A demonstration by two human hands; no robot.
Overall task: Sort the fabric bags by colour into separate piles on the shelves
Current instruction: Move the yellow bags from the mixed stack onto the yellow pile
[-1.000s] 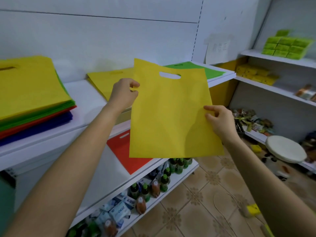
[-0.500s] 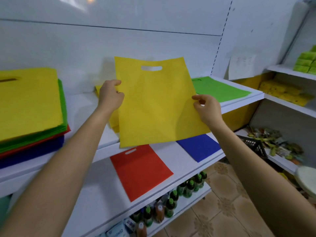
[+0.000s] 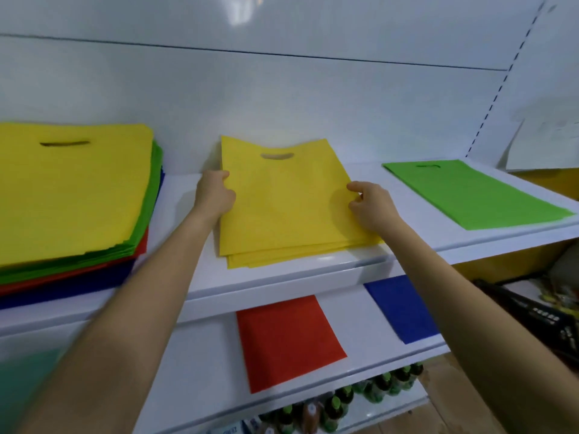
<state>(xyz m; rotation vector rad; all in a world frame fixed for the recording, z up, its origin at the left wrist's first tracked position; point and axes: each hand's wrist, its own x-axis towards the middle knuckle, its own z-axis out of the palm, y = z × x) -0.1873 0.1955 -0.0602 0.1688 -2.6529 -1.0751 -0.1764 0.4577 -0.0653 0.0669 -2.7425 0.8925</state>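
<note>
Yellow flat fabric bag with a cut-out handle lies on top of the small yellow pile on the white upper shelf, between the mixed-colour stack and the green bag. Left hand pinches its left edge, right hand pinches its right edge.

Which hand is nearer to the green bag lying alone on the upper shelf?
Right. The right hand pinches the right edge of the yellow bag, just left of the green bag. The left hand grips the yellow bag's far left edge.
</note>
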